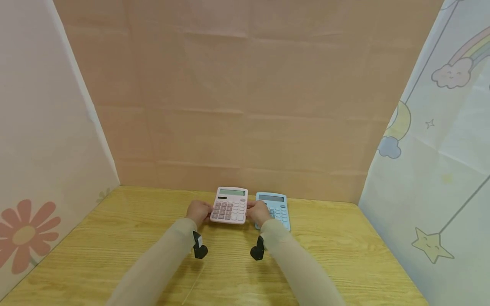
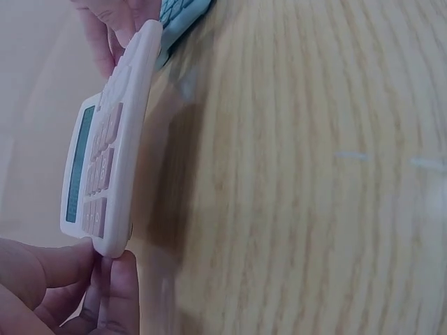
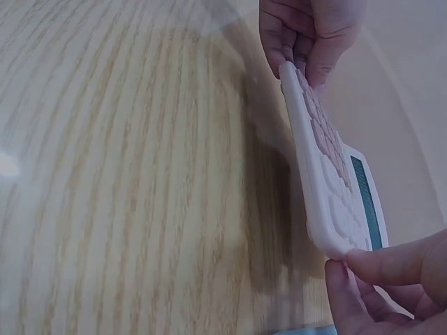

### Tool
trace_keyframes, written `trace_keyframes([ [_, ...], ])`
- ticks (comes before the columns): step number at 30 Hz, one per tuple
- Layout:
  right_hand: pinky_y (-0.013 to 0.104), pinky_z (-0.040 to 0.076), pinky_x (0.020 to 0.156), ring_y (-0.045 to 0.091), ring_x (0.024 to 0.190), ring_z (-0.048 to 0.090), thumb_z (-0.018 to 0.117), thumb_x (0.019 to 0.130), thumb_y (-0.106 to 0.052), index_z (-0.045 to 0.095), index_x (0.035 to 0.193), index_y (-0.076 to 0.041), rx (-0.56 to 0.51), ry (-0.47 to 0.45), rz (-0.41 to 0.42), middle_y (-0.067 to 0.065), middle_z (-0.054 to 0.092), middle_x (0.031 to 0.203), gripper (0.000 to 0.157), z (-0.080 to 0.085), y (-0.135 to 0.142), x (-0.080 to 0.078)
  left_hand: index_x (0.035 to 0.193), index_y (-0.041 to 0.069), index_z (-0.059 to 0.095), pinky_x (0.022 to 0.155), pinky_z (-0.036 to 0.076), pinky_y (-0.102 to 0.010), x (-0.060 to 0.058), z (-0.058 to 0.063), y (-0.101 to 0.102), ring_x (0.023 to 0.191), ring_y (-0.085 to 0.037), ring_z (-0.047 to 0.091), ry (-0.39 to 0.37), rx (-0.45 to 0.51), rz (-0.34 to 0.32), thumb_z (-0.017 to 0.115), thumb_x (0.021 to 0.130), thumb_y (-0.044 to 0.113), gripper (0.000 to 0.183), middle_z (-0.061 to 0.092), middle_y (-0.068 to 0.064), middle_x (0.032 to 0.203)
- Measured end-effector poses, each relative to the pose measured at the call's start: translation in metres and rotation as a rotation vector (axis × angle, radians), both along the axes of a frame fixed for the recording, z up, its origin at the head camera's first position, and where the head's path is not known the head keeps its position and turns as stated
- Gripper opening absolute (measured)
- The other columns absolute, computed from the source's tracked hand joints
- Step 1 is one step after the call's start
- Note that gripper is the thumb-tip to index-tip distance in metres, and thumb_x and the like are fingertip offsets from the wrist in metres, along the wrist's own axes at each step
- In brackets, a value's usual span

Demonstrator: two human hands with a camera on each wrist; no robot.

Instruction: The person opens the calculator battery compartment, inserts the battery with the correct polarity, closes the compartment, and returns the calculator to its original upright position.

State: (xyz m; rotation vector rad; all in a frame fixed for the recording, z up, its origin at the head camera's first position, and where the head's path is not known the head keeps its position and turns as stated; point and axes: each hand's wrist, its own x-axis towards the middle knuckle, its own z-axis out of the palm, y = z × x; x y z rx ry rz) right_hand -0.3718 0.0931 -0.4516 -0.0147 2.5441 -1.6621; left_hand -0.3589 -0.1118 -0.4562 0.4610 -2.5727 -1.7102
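Observation:
A pink calculator [image 1: 229, 205] is held by both hands just above the table, its keys and display facing up and toward me. My left hand [image 1: 199, 212] pinches its left edge between thumb and fingers. On the opposite edge, my right hand [image 1: 258, 212] pinches it the same way. The left wrist view shows the pink calculator [image 2: 112, 153] tilted, with a shadow on the wood beneath it. A blue calculator [image 1: 282, 212] lies on the table to the right, partly hidden behind my right hand.
The wooden table [image 1: 329, 255] ends at a plain peach backdrop [image 1: 245, 106]. Pale side panels stand left and right, the left with a flower [image 1: 24, 234], the right with a star [image 1: 432, 245]. Small black camera mounts sit on both wrists.

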Motion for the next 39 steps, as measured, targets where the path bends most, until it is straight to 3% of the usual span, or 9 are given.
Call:
trace_keyframes([
  [8, 0.022, 0.049, 0.068, 0.021, 0.09, 0.059, 0.067, 0.076, 0.012, 0.064, 0.121, 0.004, 0.133, 0.023, -0.035, 0.016, 0.068, 0.11, 0.046, 0.0045, 0.0024, 0.0051, 0.094, -0.007, 0.07, 0.051, 0.047, -0.019, 0.0029, 0.0008, 0.0059, 0.065, -0.012, 0.054, -0.001, -0.051, 0.021, 0.063, 0.087, 0.002, 0.013, 0.062, -0.006, 0.078],
  [16, 0.037, 0.05, 0.088, 0.027, 0.102, 0.058, 0.07, 0.076, 0.008, 0.065, 0.12, 0.002, 0.258, 0.04, -0.024, 0.016, 0.066, 0.12, 0.045, 0.0028, 0.0003, 0.0077, 0.097, -0.005, 0.07, 0.05, 0.048, -0.019, -0.0015, -0.0023, 0.007, 0.067, -0.014, 0.056, -0.025, -0.124, 0.029, 0.064, 0.089, 0.005, 0.014, 0.066, -0.011, 0.088],
  [27, 0.036, 0.051, 0.087, 0.027, 0.102, 0.055, 0.067, 0.075, 0.011, 0.063, 0.123, 0.004, 0.241, 0.063, -0.001, 0.019, 0.064, 0.123, 0.048, -0.0035, -0.002, 0.0076, 0.097, -0.003, 0.072, 0.05, 0.048, -0.019, -0.0019, -0.0047, 0.0088, 0.068, -0.015, 0.057, -0.061, -0.172, 0.037, 0.065, 0.089, 0.006, 0.014, 0.067, -0.012, 0.092],
  [39, 0.034, 0.048, 0.083, 0.027, 0.099, 0.053, 0.065, 0.077, 0.01, 0.062, 0.125, 0.001, 0.294, 0.067, -0.006, 0.018, 0.062, 0.126, 0.049, -0.0026, -0.0023, 0.0091, 0.093, -0.003, 0.072, 0.051, 0.049, -0.02, -0.0014, -0.0079, 0.0084, 0.067, -0.016, 0.058, -0.011, -0.206, 0.016, 0.067, 0.088, 0.005, 0.012, 0.068, -0.012, 0.089],
])
